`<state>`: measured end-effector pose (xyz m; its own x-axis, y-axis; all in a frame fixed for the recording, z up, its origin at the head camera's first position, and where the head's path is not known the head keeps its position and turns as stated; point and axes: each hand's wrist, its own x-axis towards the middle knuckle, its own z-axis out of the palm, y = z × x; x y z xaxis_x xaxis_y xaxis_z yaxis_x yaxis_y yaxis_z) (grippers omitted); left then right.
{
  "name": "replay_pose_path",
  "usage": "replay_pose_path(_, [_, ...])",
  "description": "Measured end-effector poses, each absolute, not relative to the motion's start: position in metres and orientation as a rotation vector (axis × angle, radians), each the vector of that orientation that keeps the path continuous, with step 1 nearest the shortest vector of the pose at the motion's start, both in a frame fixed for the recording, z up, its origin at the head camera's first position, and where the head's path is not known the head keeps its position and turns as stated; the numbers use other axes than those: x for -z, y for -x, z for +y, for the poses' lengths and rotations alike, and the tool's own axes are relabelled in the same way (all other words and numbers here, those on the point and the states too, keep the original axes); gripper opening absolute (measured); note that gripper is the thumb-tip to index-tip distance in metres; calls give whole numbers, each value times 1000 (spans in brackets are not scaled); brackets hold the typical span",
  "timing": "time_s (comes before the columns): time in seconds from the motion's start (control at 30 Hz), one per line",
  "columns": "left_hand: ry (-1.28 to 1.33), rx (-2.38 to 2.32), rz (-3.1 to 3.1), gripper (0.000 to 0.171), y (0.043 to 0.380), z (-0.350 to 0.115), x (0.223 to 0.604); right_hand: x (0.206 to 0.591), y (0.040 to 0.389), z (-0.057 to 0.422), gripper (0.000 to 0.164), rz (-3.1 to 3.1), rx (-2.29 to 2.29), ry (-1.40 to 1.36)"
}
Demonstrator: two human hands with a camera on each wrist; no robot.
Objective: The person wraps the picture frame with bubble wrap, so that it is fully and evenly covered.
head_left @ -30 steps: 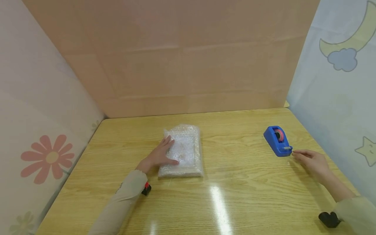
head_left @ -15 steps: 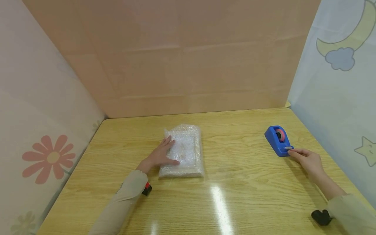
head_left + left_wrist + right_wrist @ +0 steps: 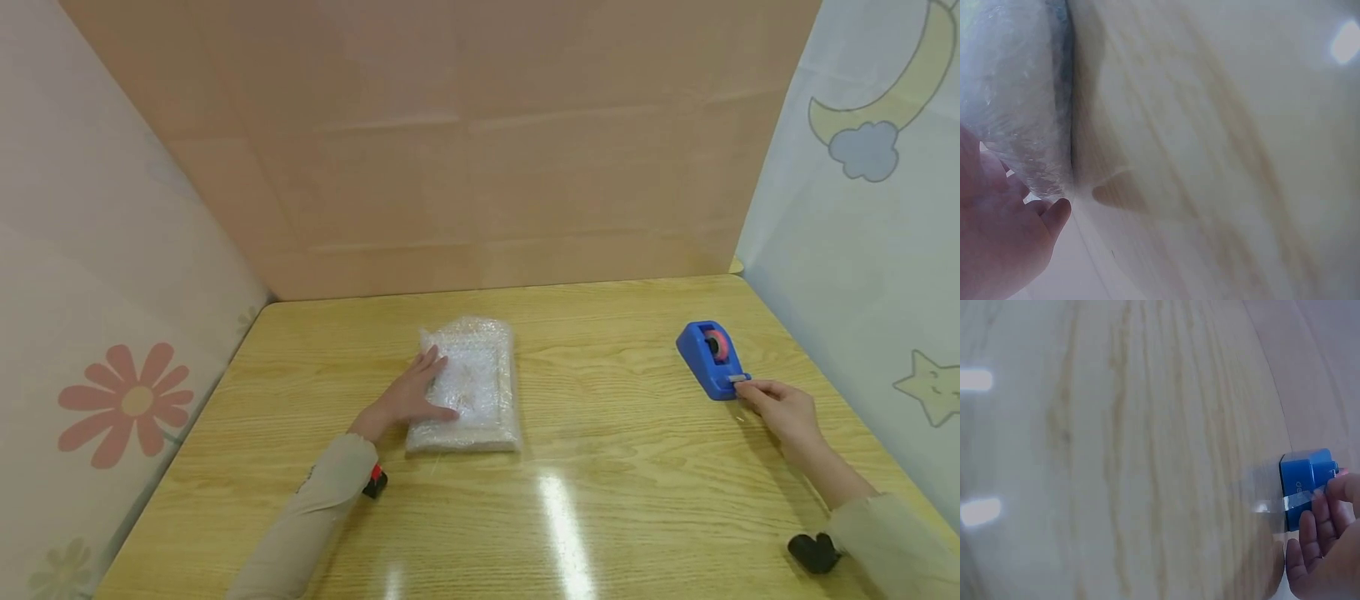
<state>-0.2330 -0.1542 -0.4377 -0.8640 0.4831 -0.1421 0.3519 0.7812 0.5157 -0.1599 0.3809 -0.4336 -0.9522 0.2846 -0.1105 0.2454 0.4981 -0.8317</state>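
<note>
A flat rectangular package in bubble wrap [image 3: 468, 383] lies on the wooden table. My left hand [image 3: 408, 396] rests on its left side, fingers spread and thumb over the wrap. The left wrist view shows this hand at the package's edge. Over to the right stands a blue tape dispenser [image 3: 707, 375] with a pinkish roll [image 3: 717, 344] in it. At its cutter end, my right hand [image 3: 783, 412] pinches a strip of clear tape [image 3: 1297, 500] between thumb and finger. In the right wrist view the strip's loose end sticks out past the dispenser's front.
The wooden table [image 3: 600, 467] reaches back to a plain brownish backdrop [image 3: 465, 167]. Patterned white panels stand along the left and right sides. A black wrist-worn piece [image 3: 815, 552] sits by the right sleeve, and another [image 3: 375, 485] by the left.
My right hand has moved slightly left, up against the dispenser's cutter end, with its fingers pinched there. The left hand and the package have stayed put.
</note>
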Motion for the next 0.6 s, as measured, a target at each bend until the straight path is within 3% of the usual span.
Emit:
replay_pose_path(0.13, [-655, -709, 2706, 105, 233, -154, 438, 436, 155, 380, 44, -2756, -1283, 402])
replay_pose_path(0.33, [-663, -713, 2705, 106, 234, -154, 439, 432, 148, 378, 33, -2741, -1341, 308])
replay_pose_path(0.6, [-648, -703, 2706, 106, 233, -154, 440, 415, 154, 351, 31, -2659, -1175, 103])
